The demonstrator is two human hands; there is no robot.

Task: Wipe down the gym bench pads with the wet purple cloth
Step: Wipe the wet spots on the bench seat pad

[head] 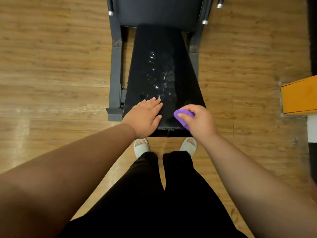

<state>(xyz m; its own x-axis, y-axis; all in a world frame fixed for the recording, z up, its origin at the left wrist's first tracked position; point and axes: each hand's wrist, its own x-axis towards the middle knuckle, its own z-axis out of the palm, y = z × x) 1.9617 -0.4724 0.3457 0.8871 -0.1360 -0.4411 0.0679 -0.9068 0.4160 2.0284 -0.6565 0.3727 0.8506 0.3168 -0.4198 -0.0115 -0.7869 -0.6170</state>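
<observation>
Right hand [199, 119] fingers clench the purple cloth [183, 117] on the seat pad [164, 66]; cloth protrudes at 9 o'clock. Left hand [145, 115] lies flat, fingers released.

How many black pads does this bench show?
2: a tapered pad nearest the person, and a wider pad beyond it, cut off at the top. More may be hidden.

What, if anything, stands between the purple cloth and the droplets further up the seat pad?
Nothing visible does. The right hand grips the purple cloth at the seat pad's near right corner, and the pad is bare from there to the droplets. The left hand rests flat to the left of that path.
</observation>
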